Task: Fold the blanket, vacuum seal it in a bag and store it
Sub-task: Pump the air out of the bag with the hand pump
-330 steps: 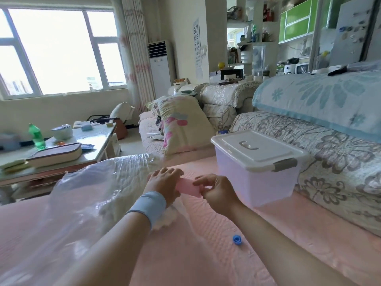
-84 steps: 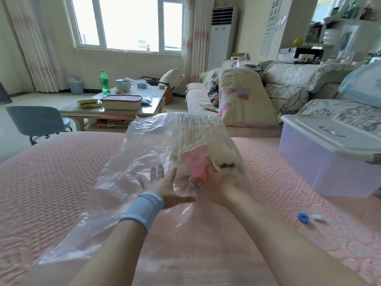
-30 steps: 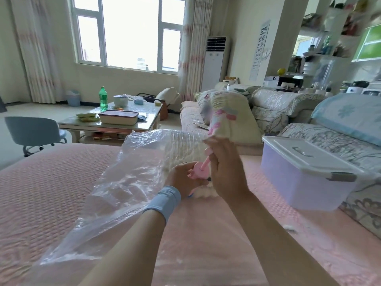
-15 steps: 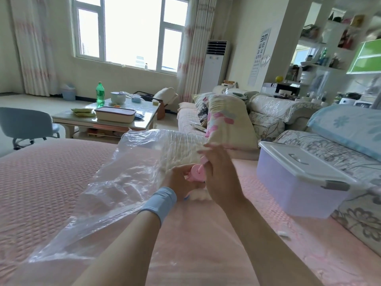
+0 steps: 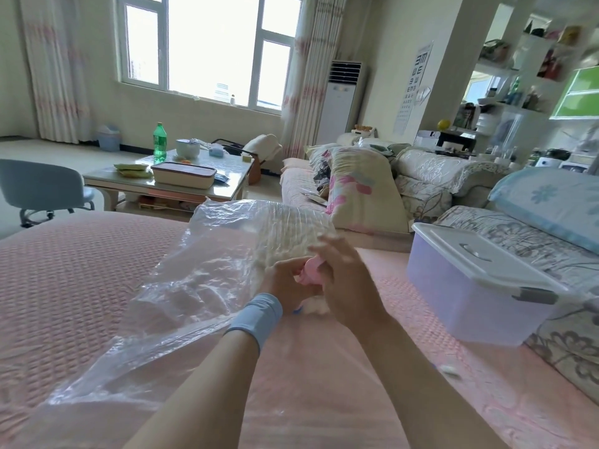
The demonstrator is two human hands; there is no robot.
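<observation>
The left hand [image 5: 287, 281] curls round a pump [image 5: 311, 272] on the bagged blanket [image 5: 288, 231] as the right hand [image 5: 346, 283] covers it, grip unclear.

A pink, waffle-patterned bedspread [image 5: 81, 270] is lying underneath. The clear vacuum bag [image 5: 194, 283] is showing a cream-white blanket [image 5: 291, 234] inside, beside a pink hand pump [image 5: 309, 275]. On the right, a lilac storage box [image 5: 470, 299] is wearing a white lid [image 5: 479, 254] with grey latches [image 5: 534, 295].

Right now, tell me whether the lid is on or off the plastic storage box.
On. The white lid sits flat across the storage box, and the grey latch at its near end is down.
</observation>
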